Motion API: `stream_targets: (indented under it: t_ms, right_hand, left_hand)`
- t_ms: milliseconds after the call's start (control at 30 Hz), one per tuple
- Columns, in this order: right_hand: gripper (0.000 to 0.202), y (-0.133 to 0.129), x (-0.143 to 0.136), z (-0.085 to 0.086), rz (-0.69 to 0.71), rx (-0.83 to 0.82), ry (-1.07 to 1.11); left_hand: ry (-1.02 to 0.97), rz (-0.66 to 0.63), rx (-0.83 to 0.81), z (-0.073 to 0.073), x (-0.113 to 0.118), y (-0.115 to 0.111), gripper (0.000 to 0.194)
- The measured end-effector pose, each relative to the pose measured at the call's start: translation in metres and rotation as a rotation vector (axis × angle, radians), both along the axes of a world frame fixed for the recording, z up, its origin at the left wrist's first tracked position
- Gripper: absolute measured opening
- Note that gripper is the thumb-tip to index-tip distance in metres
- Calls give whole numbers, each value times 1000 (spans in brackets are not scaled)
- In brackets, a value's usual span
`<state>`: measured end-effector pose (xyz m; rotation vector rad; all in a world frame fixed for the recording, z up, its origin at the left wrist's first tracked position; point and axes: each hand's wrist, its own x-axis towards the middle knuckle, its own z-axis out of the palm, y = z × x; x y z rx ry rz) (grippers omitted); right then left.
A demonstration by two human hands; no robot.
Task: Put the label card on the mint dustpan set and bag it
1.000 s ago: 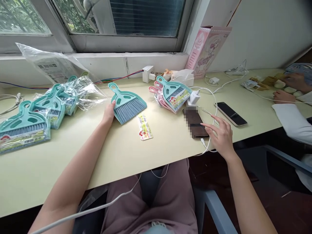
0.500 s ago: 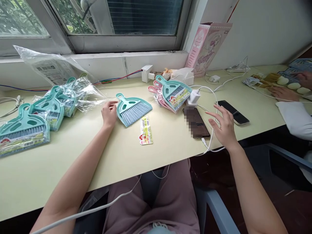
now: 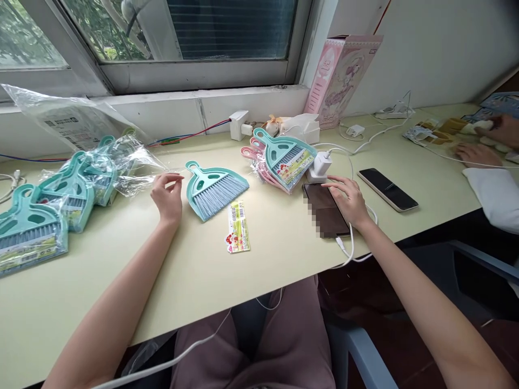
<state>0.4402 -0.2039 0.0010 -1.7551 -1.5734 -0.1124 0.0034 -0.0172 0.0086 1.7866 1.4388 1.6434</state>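
Your right hand (image 3: pixel 348 202) is lying flat and empty on the phone (image 3: pixel 324 210), just right of the teal brush (image 3: pixel 214 186); your left hand (image 3: pixel 168 194) is hovering loosely curled, empty. The charging cable (image 3: pixel 352 248) is looping under your wrist, so it could snag and drag the phone off the table (image 3: pixel 284 243).

The loose brush (image 3: pixel 213 188) is lying mid-desk (image 3: pixel 194 270), with a label (image 3: pixel 238 226) just in front of it. Wrapped brushes (image 3: pixel 60 202) are piling up off to the left, another stack (image 3: pixel 284 159) is sitting to the right, and two phones (image 3: pixel 324 209) (image 3: pixel 387 189) are lying further right.
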Motion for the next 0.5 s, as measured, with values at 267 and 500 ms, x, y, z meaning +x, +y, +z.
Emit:
stream_targets:
  t_ms: [267,500]
  right_hand:
    - [42,-1,-2,3,-10,-4,-5]
    - [47,0,-2,3,7,-48,-41]
  left_hand:
    - [-60,-9,69,-1,-1,6,8]
    - [-45,10,26,-3,-2,9,8]
